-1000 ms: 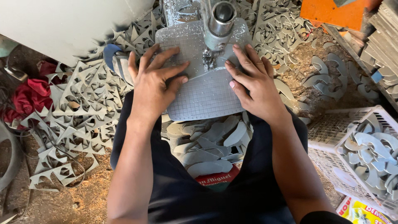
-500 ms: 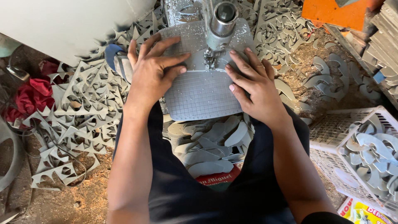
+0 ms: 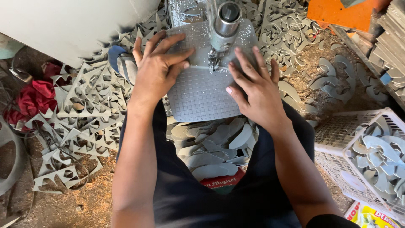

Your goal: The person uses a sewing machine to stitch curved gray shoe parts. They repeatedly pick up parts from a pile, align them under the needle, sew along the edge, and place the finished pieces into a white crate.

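Both hands lie flat, fingers spread, on a grey gridded sheet: left hand, right hand. Its long axis runs away from the person, under the press head.

I count my two hands, left hand and right hand, on one grey gridded sheet under one machine head. One white basket holds grey cut pieces, too many to count. One red cloth, one orange board.
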